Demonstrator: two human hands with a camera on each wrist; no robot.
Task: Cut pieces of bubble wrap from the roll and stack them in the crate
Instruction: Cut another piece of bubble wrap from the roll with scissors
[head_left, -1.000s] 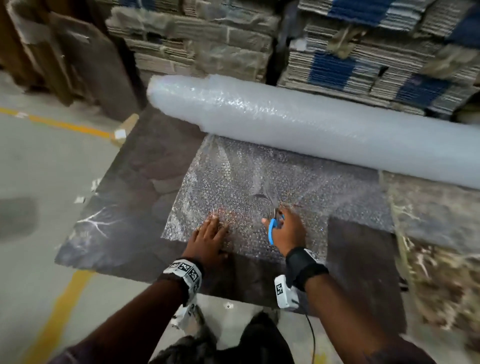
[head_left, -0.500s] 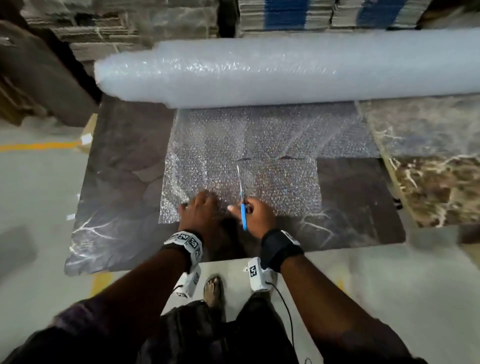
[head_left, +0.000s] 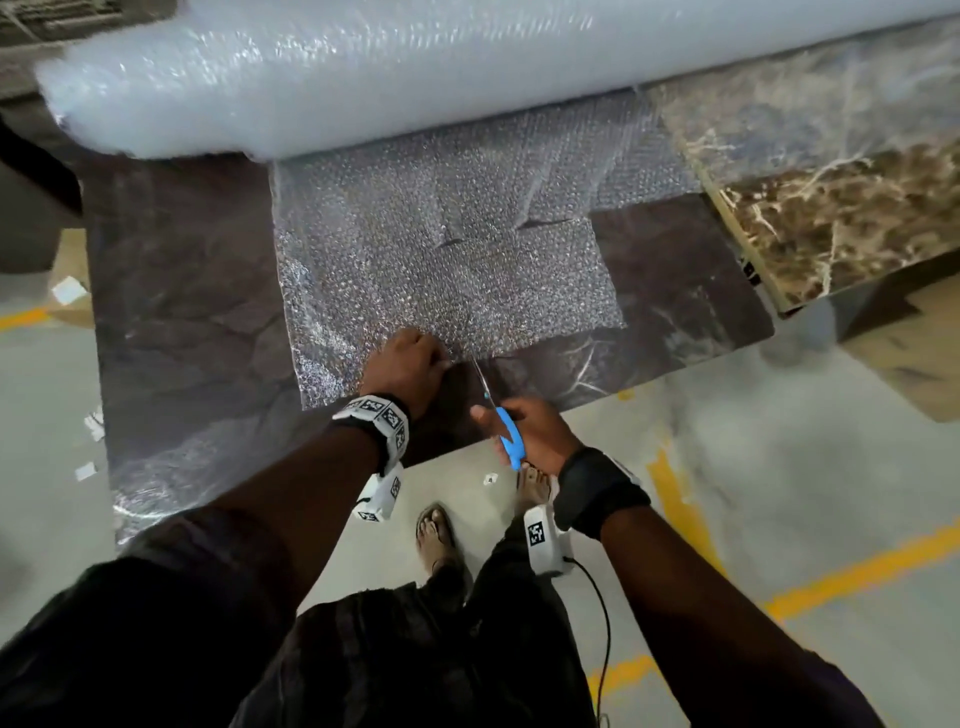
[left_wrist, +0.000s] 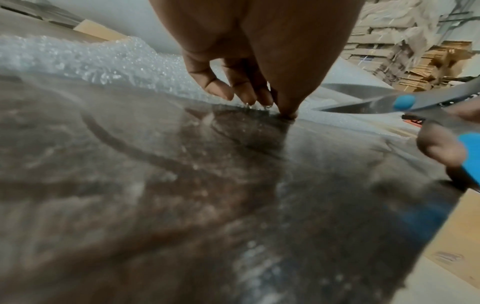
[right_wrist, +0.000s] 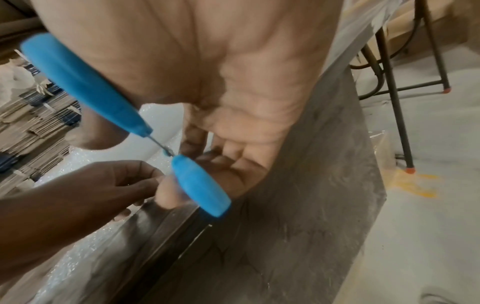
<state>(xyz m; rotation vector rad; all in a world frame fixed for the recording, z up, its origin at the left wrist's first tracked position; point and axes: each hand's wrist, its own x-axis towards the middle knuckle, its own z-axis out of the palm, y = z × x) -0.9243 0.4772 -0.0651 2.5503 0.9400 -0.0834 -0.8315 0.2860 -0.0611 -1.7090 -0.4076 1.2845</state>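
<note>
- Since half a second ago, both hands have slid back to the near edge of the see-through bubble wrap sheet (head_left: 447, 270), and the blue-handled metal scissors (head_left: 501, 421) now sit off it.
- I think a new cut is just starting; next, the open blades must slip over that edge and snip straight toward the roll.
- Nearest, the right hand (head_left: 530, 431) grips the scissors, pointing away.
- Just beyond, the left hand (head_left: 405, 366) pinches the sheet's edge against the dark stone worktop (head_left: 182, 312).
- Farthest, the big white bubble wrap roll (head_left: 415, 67) lies across the worktop. No crate shows.
</note>
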